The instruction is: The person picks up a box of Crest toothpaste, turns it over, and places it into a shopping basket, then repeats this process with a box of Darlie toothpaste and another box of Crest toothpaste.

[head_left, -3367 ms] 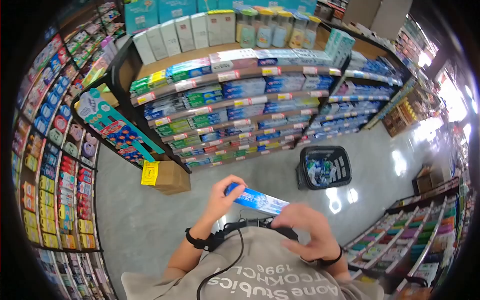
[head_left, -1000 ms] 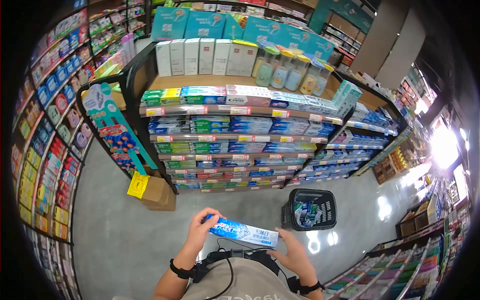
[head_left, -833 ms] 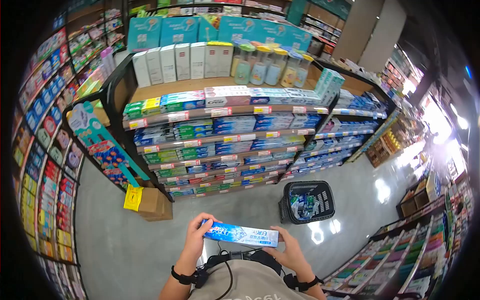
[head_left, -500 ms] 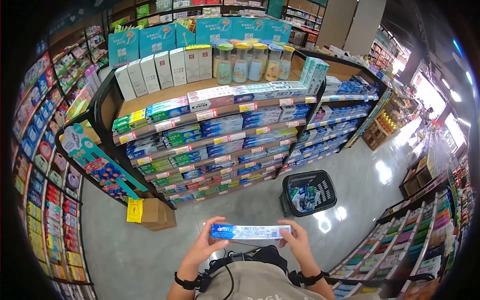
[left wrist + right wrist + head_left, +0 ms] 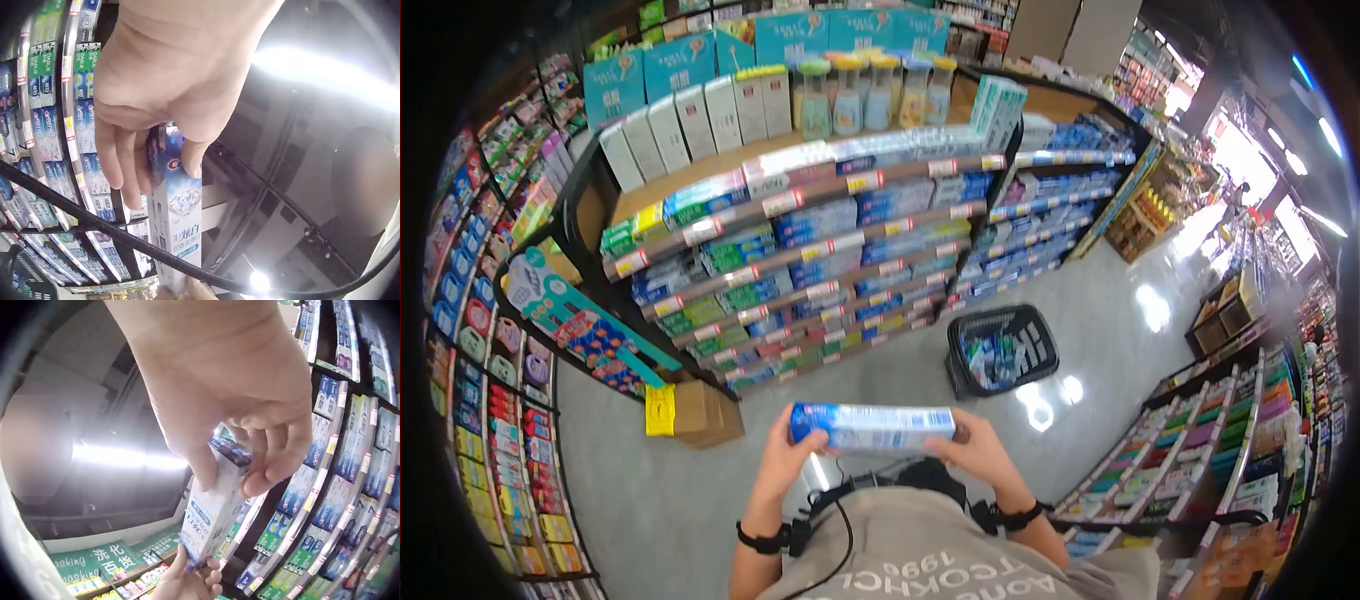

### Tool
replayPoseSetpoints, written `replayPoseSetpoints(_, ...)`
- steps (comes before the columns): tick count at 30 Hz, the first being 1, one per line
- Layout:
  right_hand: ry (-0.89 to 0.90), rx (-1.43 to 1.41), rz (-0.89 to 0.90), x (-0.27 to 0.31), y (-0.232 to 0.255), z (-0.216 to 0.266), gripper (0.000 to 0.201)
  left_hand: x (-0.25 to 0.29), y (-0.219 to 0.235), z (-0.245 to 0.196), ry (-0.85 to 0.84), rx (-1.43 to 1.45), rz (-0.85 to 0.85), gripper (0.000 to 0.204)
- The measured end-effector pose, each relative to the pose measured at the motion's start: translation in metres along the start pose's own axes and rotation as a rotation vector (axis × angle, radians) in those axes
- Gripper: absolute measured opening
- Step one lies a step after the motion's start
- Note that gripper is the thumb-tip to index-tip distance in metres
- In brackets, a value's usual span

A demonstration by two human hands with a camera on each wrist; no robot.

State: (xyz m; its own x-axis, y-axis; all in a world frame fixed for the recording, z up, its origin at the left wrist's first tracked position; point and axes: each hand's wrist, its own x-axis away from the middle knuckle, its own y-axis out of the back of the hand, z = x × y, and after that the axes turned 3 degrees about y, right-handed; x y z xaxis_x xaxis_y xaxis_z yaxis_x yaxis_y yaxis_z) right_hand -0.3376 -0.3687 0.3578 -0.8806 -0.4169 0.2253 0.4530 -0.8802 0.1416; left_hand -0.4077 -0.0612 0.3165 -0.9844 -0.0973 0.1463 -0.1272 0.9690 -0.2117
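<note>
A blue and white Crest toothpaste box [image 5: 875,428] lies level across the front of the body, held at both ends. My left hand [image 5: 785,455] grips the blue end with thumb on the near side. The white end is pinched by my right hand [image 5: 982,450]. In the left wrist view, the box [image 5: 178,215] shows a diamond picture, and the left hand [image 5: 165,75] has its thumb on one face and fingers round the other. The right wrist view has the right hand [image 5: 231,394] bent over the end of the box [image 5: 212,503], thumb and fingers on opposite sides.
A black shopping basket [image 5: 956,372] with several packages inside stands on the floor ahead. Behind it runs a shelf unit [image 5: 740,275] full of toothpaste boxes. A cardboard carton [image 5: 705,415] sits at the shelf's left end. More shelving [image 5: 1180,450] rises at right.
Earlier the left hand alone held the toothpaste box, the right hand open near it; now both hands grip it. The box has been turned to other faces. The head view has shifted.
</note>
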Motion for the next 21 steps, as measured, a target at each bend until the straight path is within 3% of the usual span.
replayPoseSetpoints(6,-0.024,-0.087,-0.042,0.001,0.002,0.006,0.035,0.002,0.005,0.000,0.069,-0.001,0.040,0.032)
replayPoseSetpoints(10,-0.097,-0.216,-0.061,0.000,0.005,0.008,0.036,0.008,-0.011,-0.018,-0.116,0.088,-0.014,0.047)
replayPoseSetpoints(12,-0.122,-0.281,-0.061,-0.001,0.007,0.002,0.036,0.005,-0.009,-0.018,-0.121,0.045,0.050,0.054)
replayPoseSetpoints(18,-0.083,-0.298,-0.012,-0.004,0.012,-0.010,0.038,0.001,0.003,-0.015,-0.140,-0.121,0.086,0.062)
replayPoseSetpoints(21,-0.030,-0.128,-0.027,-0.007,0.013,-0.025,0.040,0.000,0.002,-0.012,-0.148,-0.142,0.092,0.060)
